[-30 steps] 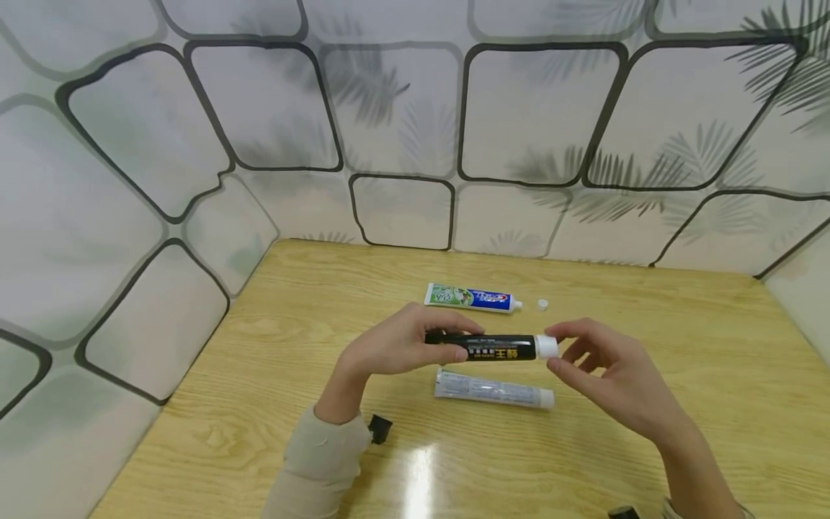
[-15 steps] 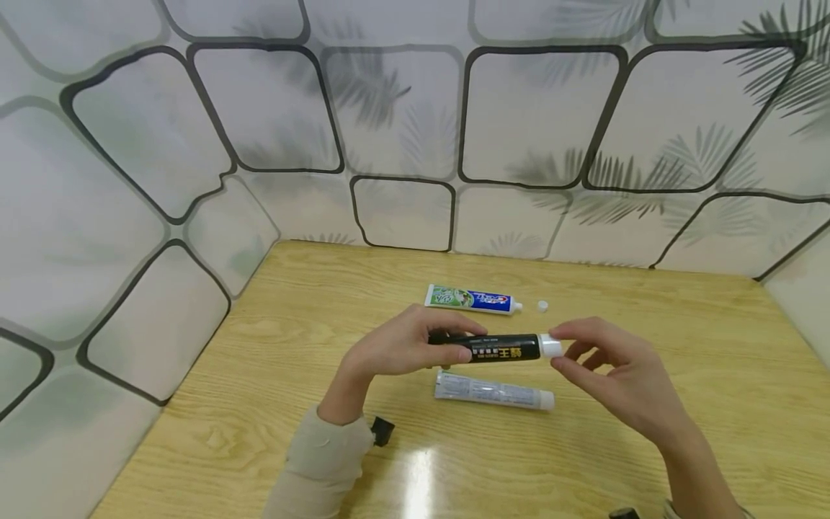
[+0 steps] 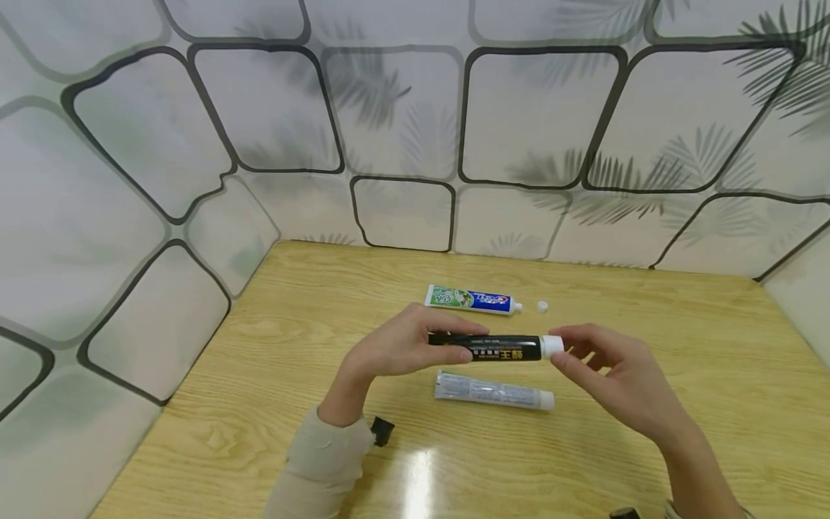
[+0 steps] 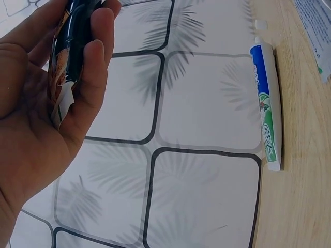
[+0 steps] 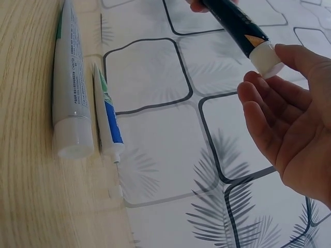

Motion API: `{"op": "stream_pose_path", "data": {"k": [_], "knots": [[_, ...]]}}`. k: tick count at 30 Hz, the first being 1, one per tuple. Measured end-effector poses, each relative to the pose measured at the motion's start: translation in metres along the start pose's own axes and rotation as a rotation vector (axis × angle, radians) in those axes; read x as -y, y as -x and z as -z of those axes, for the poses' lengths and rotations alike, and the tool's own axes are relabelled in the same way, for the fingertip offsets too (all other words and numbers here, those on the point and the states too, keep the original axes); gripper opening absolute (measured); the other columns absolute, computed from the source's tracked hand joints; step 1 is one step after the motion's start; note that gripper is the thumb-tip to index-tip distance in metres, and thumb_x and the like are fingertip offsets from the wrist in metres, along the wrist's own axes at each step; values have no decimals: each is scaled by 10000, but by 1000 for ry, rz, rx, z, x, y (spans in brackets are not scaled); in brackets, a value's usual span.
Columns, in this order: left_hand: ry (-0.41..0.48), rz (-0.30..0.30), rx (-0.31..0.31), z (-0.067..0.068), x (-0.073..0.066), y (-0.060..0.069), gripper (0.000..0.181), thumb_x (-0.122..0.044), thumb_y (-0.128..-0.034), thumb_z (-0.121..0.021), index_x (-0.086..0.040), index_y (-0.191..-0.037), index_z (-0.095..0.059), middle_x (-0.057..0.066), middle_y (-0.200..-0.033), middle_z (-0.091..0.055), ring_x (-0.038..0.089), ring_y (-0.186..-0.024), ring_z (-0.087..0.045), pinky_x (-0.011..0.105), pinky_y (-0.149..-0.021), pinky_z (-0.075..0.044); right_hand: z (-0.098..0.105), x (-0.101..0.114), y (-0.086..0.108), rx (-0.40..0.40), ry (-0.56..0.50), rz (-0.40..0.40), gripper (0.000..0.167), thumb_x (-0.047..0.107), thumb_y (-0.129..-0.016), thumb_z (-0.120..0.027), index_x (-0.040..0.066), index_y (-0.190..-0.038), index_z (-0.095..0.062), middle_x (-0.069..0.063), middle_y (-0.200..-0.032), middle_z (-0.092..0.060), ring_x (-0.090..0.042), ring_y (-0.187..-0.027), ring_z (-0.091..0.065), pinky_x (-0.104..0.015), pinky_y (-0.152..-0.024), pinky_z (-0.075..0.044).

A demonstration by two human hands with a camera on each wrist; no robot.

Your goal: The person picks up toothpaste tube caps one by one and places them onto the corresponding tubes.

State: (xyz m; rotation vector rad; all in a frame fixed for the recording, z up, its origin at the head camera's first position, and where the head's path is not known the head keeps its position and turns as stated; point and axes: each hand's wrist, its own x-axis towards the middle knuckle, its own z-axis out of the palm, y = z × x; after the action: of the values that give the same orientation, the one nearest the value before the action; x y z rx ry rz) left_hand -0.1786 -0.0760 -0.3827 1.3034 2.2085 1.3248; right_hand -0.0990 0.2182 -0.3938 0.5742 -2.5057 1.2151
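A black tube [image 3: 506, 348] with gold lettering lies level in the air above the table. Its body is gripped by the left hand [image 3: 402, 342], thumb in front and fingers behind; the tube's flat end rests along the palm in the left wrist view. At the tube's right end, the right hand [image 3: 616, 367] pinches the white cap [image 3: 552, 346] between thumb and forefinger. In the right wrist view the cap [image 5: 266, 59] sits against the tube's end, and the other fingers of the right hand [image 5: 300, 119] are bent below it.
Beyond the hands, a green and blue tube [image 3: 473, 299] without its cap lies on the table [image 3: 311, 288], with a small white cap [image 3: 542, 306] to its right. Nearer lies a capped silvery-white tube [image 3: 494, 391]. A patterned wall [image 3: 402, 209] stands behind.
Both hands and the black tube have shifted slightly to the right. The right fingers have changed their placing a little on the cap.
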Motion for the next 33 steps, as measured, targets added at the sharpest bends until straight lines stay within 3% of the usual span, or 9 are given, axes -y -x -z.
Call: {"op": "stream_pose_path", "data": {"k": [7,12,21,33], "knots": [[8,3,15,0,-2,-1,354,-155,-952,-686,-82,-1298,-668,34,-1128,-702,35,-705,-505,224,-604,-429,-2,0,-1,-6,-1,-44,275,22,-915,-696,118,-1172,-678,49,-925,-669,-72,-701,-620,-212,-571,-490],[2,14,4,1,-2,-1,347,-152,-953,-684,-81,-1292,-671,41,-1163,-694,47,-764,-532,220,-647,-453,-4,1,-2,-20,-31,-8,310,-25,-907,-688,118,-1179,-651,30,-962,-658,-70,-705,-620,-216,-562,-503],[2,30,0,2,0,1,345,-167,-959,-678,-101,-1297,-669,25,-1146,-689,61,-754,-523,223,-640,-441,-1,3,-2,4,43,75,415,-79,-811,-759,121,-1165,-674,51,-1045,-671,-37,-780,-636,-178,-630,-516],[9,30,-1,2,-1,1,348,-177,-958,-680,-110,-1299,-670,17,-1092,-695,59,-739,-524,224,-632,-441,0,3,-2,-1,30,66,337,-49,-855,-732,91,-1160,-700,49,-947,-689,-46,-763,-621,-187,-613,-506]]}}
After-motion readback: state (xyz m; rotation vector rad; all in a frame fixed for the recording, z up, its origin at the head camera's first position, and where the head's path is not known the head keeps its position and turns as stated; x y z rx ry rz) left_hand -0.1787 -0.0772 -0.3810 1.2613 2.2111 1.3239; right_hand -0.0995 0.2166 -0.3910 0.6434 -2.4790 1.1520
